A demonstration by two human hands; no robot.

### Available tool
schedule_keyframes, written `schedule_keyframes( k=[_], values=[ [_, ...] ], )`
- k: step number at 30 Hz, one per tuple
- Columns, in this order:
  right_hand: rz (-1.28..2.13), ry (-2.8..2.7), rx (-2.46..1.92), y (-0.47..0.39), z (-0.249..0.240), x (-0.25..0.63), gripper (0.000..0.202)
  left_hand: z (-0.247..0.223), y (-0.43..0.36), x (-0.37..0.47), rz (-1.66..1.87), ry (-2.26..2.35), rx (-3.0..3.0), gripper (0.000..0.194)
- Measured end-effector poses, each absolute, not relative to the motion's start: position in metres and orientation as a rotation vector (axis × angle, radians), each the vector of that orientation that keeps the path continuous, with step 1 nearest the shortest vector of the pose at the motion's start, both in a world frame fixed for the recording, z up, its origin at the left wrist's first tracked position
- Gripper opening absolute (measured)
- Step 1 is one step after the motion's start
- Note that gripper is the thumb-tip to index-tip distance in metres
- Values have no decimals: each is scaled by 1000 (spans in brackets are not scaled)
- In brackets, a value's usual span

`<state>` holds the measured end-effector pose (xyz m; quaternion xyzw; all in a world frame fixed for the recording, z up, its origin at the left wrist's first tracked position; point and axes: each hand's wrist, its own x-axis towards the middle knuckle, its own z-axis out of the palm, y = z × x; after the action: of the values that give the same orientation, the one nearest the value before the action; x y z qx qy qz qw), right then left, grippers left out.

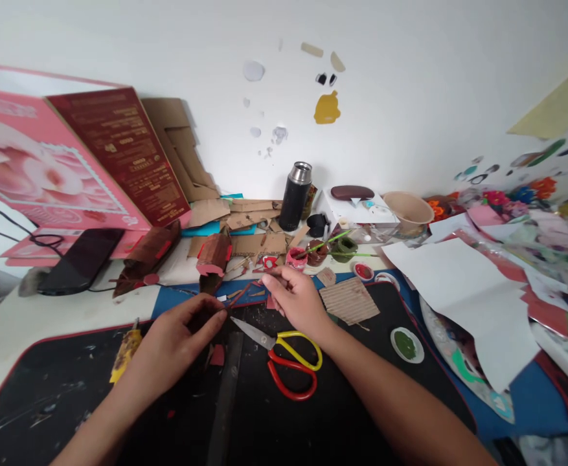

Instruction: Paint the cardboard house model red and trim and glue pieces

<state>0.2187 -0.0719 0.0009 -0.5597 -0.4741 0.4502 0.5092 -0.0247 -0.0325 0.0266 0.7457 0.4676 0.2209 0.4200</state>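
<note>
My left hand (179,343) is closed in a pinch on one end of a thin reddish-brown strip (241,294). The other end runs to the fingertips of my right hand (297,299), also pinched. Below the hands, scissors (267,342) with one yellow and one red handle lie slightly apart on the black mat (352,414). A dark ruler-like bar (225,395) rests left of them, beside a small red scrap (217,355). Partly behind my left forearm is a yellow craft knife (126,353). Beyond the hands stand two brown painted barrel-shaped models, one nearer (214,254) and one farther left (150,252).
Paint jars (317,252) with brushes stand behind my right hand, near a black flask (295,197). Corrugated cardboard (350,301) and a green paint dish (407,345) lie right. White paper (463,291) covers the right side. A phone (82,260) and pink box (45,162) are left.
</note>
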Motion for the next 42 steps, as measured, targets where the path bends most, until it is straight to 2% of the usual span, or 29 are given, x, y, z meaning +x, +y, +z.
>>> schedule_keyframes(
  k=[4,6,11,24,42],
  values=[
    [691,-1620,-1641,-45,27,233,19,26,-34,-25,539,1138,1896,45],
    [459,-1913,-1908,-26,41,237,22,26,-34,-24,541,1121,1907,45],
    [280,-2079,-2105,24,59,243,25,23,-32,-25,531,1111,1915,39],
    [197,-2270,-2453,72,46,235,37,12,-36,-29,533,1062,1874,34],
    [202,-2294,-2479,78,30,241,36,17,-41,-22,495,1012,1848,27]
  ],
)
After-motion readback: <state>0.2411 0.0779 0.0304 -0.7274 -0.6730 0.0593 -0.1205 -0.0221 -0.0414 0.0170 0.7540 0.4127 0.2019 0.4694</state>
